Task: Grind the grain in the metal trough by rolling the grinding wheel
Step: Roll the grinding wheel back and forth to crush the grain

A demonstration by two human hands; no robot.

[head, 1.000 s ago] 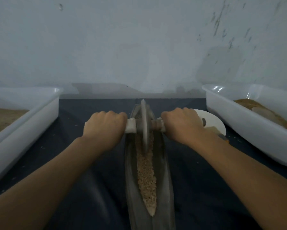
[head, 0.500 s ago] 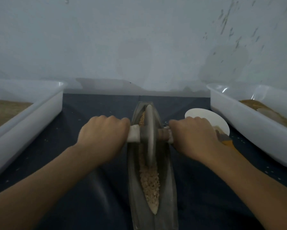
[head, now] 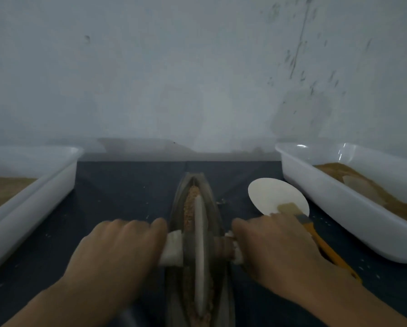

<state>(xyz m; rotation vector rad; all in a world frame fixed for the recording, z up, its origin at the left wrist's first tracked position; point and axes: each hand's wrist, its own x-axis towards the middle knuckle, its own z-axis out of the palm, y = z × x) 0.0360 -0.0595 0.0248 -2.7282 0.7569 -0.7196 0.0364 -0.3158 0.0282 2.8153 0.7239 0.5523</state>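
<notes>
At lower centre, the left hand (head: 117, 253) and right hand (head: 273, 253) each gripped the grinding wheel (head: 199, 251) axle, pressing it evenly into the grain (head: 190, 204) in the metal trough (head: 212, 208).

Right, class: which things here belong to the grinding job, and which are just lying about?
In use: grinding wheel, metal trough, grain, left hand, right hand.
Lying about: two white tubs, white disc, orange-handled brush.

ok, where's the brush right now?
Head view, right side: the brush lies on the dark mat between the metal trough and the right tray, bristles on the white disc.
</notes>
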